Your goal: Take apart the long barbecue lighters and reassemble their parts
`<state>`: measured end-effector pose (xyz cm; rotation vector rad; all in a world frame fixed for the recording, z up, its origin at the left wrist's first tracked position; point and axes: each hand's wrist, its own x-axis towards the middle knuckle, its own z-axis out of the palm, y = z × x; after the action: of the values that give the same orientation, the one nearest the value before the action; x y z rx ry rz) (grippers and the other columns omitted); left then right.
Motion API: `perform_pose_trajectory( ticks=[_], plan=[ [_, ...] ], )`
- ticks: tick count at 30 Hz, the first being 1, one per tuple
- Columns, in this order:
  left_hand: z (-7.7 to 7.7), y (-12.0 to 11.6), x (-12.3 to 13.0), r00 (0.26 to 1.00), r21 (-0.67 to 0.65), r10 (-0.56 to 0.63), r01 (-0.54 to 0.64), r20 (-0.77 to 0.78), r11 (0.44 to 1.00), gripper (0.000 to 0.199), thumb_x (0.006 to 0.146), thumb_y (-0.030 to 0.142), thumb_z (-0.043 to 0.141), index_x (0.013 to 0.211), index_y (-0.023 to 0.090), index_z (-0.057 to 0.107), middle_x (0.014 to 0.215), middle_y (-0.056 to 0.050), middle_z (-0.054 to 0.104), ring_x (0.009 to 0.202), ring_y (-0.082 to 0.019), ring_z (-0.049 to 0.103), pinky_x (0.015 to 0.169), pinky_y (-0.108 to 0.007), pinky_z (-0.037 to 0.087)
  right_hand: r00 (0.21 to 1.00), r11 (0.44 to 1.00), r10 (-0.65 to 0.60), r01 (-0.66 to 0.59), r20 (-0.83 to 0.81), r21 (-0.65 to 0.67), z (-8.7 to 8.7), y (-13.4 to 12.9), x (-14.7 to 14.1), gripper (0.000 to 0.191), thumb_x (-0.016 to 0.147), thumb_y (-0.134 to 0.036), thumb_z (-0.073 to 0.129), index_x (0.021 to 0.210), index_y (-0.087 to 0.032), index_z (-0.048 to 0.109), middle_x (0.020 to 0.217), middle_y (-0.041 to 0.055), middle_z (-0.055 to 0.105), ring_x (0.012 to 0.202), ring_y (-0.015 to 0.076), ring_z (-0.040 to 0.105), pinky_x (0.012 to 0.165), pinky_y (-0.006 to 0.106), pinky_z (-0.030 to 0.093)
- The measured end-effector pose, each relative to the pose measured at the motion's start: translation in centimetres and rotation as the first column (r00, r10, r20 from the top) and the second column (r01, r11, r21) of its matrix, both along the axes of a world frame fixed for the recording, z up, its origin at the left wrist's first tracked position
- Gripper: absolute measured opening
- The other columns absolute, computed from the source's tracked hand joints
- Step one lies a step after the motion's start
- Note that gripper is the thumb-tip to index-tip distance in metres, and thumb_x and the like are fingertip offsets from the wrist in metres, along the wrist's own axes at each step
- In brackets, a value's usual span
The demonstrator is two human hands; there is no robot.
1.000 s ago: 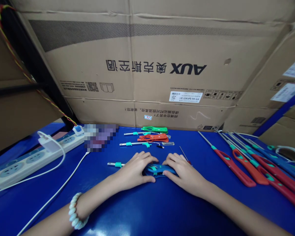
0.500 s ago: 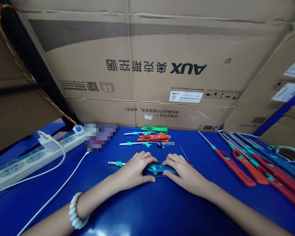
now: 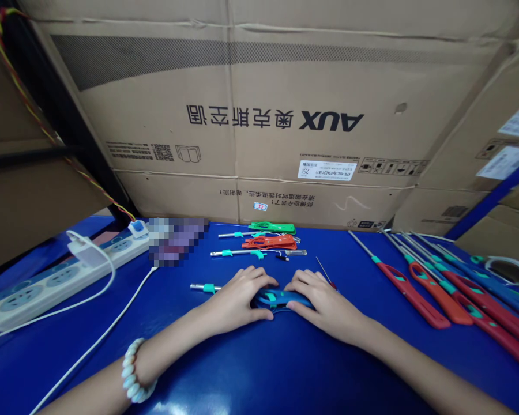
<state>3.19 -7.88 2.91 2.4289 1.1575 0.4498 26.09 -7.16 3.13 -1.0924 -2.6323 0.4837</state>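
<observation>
My left hand (image 3: 241, 294) and my right hand (image 3: 324, 302) are curled round the two ends of a blue lighter casing (image 3: 281, 298) on the blue table. A metal tube with a teal collar (image 3: 208, 287) sticks out to the left, past my left hand. Behind them lie a red casing (image 3: 270, 242) and a green casing (image 3: 274, 227), with metal tubes, teal parts and small clear pieces around them. A thin screwdriver (image 3: 324, 271) lies just beyond my right hand, its red handle partly hidden.
Several long red, orange and blue lighters (image 3: 415, 294) lie at the right, near a roll of tape (image 3: 510, 270). A white power strip (image 3: 64, 276) with cables occupies the left. A large cardboard box (image 3: 259, 144) stands behind the table (image 3: 225, 374).
</observation>
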Motion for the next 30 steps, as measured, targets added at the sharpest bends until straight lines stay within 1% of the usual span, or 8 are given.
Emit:
perform_pose_trajectory(
  ticks=[11,16,20,23,27,30],
  plan=[
    [0.41,-0.16,0.22,1.000,0.014,0.000,0.000,-0.016,1.000,0.042,0.075,0.030,0.077,0.111,0.022,0.058,0.106,-0.003,0.058,0.103,-0.024,0.052,0.089,-0.036,0.038,0.995,0.990,0.025,-0.038,0.097,0.133,0.53,-0.44,-0.25,0.019,0.093,-0.029,0.053,0.107,-0.020,0.061,0.100,0.0054,0.057,0.091,0.0228,0.053,0.081,0.038,0.039],
    [0.47,-0.24,0.25,0.999,0.044,-0.012,0.013,-0.029,0.999,0.039,0.075,0.030,0.077,0.109,0.021,0.058,0.104,-0.003,0.058,0.100,-0.023,0.053,0.089,-0.036,0.039,0.992,0.982,0.020,-0.043,0.124,0.186,0.59,-0.56,-0.37,0.020,0.092,-0.029,0.053,0.108,-0.019,0.061,0.100,0.0071,0.058,0.090,0.0233,0.053,0.080,0.038,0.039],
    [0.32,-0.19,0.11,0.997,0.079,-0.035,0.040,-0.061,0.996,0.040,0.077,0.034,0.075,0.111,0.020,0.058,0.104,-0.004,0.057,0.099,-0.023,0.053,0.087,-0.037,0.040,0.991,0.980,0.010,-0.037,0.135,0.196,0.45,-0.59,-0.50,0.022,0.092,-0.029,0.054,0.110,-0.019,0.061,0.100,0.0074,0.058,0.091,0.0242,0.054,0.079,0.038,0.039],
    [0.36,-0.15,-0.02,0.995,0.093,-0.057,0.064,-0.080,0.994,0.043,0.077,0.037,0.074,0.113,0.020,0.058,0.104,-0.005,0.057,0.099,-0.024,0.052,0.086,-0.037,0.041,0.992,0.979,0.012,-0.038,0.129,0.201,0.29,-0.61,-0.46,0.025,0.091,-0.029,0.056,0.115,-0.021,0.060,0.100,0.0071,0.058,0.092,0.0244,0.054,0.079,0.038,0.039],
    [0.70,-0.20,-0.20,0.994,0.076,-0.071,0.078,-0.085,0.994,0.047,0.076,0.038,0.074,0.116,0.020,0.058,0.105,-0.005,0.056,0.098,-0.024,0.052,0.086,-0.037,0.042,0.993,0.977,0.016,-0.040,0.114,0.209,0.09,-0.61,-0.35,0.028,0.090,-0.029,0.058,0.118,-0.024,0.059,0.100,0.0063,0.058,0.092,0.0239,0.054,0.079,0.038,0.040],
    [0.87,-0.22,-0.33,0.993,0.064,-0.088,0.092,-0.073,0.994,0.043,0.082,0.038,0.069,0.120,0.022,0.058,0.105,-0.005,0.056,0.098,-0.023,0.053,0.086,-0.036,0.042,0.993,0.978,0.007,-0.032,0.119,0.205,0.03,-0.58,-0.37,0.030,0.090,-0.029,0.059,0.119,-0.024,0.060,0.100,0.0066,0.059,0.091,0.0239,0.054,0.078,0.038,0.040]
  ],
)
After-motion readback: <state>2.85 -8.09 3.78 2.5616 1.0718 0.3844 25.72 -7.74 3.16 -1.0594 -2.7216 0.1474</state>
